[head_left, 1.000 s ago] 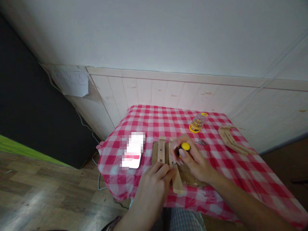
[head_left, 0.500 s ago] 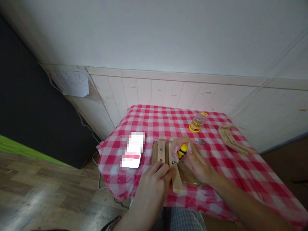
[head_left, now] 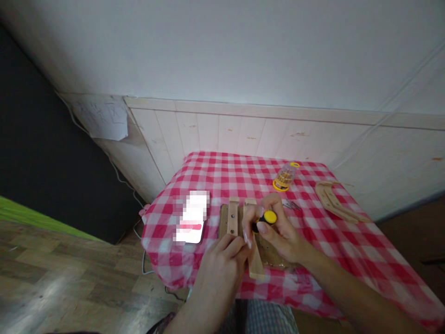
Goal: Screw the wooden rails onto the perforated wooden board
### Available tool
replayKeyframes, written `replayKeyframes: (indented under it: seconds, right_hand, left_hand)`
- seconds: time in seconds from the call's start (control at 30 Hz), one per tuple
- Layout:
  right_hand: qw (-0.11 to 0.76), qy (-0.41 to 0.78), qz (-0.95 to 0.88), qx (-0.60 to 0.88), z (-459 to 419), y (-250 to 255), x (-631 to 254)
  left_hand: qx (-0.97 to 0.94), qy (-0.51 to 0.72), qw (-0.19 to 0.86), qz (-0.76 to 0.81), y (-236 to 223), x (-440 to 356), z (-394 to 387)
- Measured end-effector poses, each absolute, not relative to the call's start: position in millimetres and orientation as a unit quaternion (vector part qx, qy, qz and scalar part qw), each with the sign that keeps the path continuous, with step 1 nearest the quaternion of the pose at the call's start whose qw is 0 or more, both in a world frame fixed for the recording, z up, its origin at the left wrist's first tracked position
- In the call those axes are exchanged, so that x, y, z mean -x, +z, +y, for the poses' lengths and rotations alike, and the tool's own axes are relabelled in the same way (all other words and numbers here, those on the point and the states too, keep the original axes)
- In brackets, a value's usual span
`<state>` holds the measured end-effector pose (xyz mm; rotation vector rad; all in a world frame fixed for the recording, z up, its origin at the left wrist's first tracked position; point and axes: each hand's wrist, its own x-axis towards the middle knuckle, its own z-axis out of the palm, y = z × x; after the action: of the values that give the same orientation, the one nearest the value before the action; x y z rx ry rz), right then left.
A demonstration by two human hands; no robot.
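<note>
My right hand point(head_left: 283, 236) is closed around a short screwdriver point(head_left: 270, 216) with a yellow and black handle. The driver stands over the right-hand wooden strip point(head_left: 256, 264); its tip is hidden behind my fingers. With bent fingers, my left hand point(head_left: 224, 260) grips the same strip near its middle, though the fingertips are partly hidden. Left of it lies a second wooden strip point(head_left: 233, 211) with dark screw heads or holes. Both strips rest on a flat brown board point(head_left: 274, 255), which looks wrapped in something shiny.
A phone point(head_left: 194, 215) with a blurred-out screen lies to the left. Loose screws point(head_left: 295, 205) lie beyond my right hand, near a clear, yellow-rimmed bit case point(head_left: 285, 176). Curved wooden pieces point(head_left: 328, 199) are at the right. A checked tablecloth point(head_left: 229, 171) covers the table against the wall.
My right hand has turned and its grip has shifted, tilting the screwdriver handle's yellow end rightward. A screw head visible on the right strip is now covered. The left hand stays put.
</note>
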<state>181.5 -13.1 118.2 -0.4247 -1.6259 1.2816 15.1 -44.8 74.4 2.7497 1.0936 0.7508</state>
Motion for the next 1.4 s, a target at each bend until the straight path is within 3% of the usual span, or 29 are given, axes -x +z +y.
replayKeyframes:
  seconds: [0.3, 0.47, 0.83, 1.07, 1.4]
  right_hand:
    - [0.443, 0.565, -0.664, 0.207, -5, 118, -184]
    - [0.44, 0.525, -0.682, 0.258, -7, 126, -184]
    - [0.503, 0.492, -0.664, 0.253, -4, 108, -181]
    - [0.522, 0.567, -0.582, 0.259, -7, 98, -181]
    - [0.517, 0.526, -0.642, 0.209, -6, 107, -191]
  left_hand:
    - [-0.899, 0.246, 0.041, 0.359, 73, -16, -44]
    - [-0.903, 0.228, 0.049, 0.361, 74, -16, -43]
    - [-0.904, 0.229, 0.04, 0.359, 74, -15, -43]
    - [-0.905, 0.233, 0.043, 0.353, 70, -14, -42]
    - [-0.896, 0.259, 0.042, 0.358, 76, -17, -44]
